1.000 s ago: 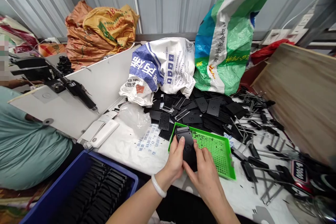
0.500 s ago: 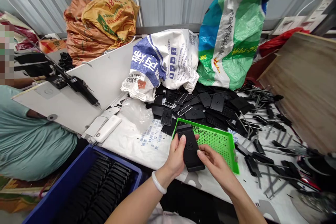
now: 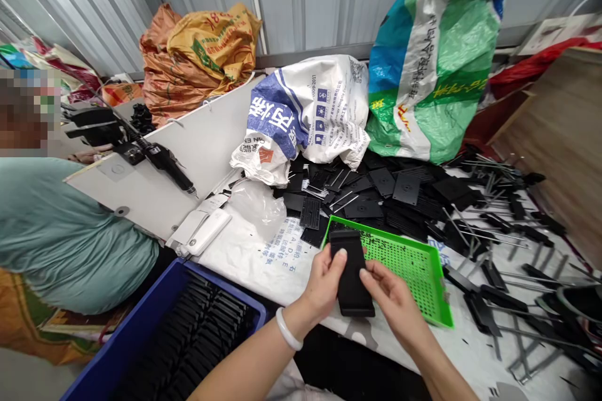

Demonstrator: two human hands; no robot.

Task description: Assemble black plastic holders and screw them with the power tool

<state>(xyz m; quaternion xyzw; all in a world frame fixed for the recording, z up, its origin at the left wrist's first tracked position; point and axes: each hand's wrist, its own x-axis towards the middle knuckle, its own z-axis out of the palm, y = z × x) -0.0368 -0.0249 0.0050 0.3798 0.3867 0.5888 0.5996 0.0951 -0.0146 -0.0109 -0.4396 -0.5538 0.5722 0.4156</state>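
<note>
Black casing (image 3: 355, 288), one piece: shows a round mark on its face half a second ago, now presents a plain dark face to the camera; whether turned over or merely tilted, cannot tell; the surroundings sit farther right in view, as the camera shifts. Location: held up before the near-left part of the green tray (image 3: 423, 276), long side running away from the person, upper end overlapping the tray's edge in view. Left hand (image 3: 324, 282), with white bangle (image 3: 288, 329): grasping the casing by its left side, thumb flat on the face, other fingers mostly hidden behind. Right hand (image 3: 392, 291): fingers bent at the right edge, thumb tip touching or nearly so; pinching or only steadying, cannot tell. Handling notes, by judgement: let the left hand bear the weight and keep the right light, so the piece can be swivelled without slipping; spread the thumb's pressure rather than pressing one spot; keep both long edges clear for feeling along; work low over the desk (image 3: 244, 272), where a drop would be short. Adjacent stock: black plates (image 3: 383, 185) heaped beyond the tray; rod-and-handle pieces (image 3: 517, 288) strewn to the right, best kept clear of the elbow; blue crate (image 3: 141, 319) of black pieces, near left.
</note>
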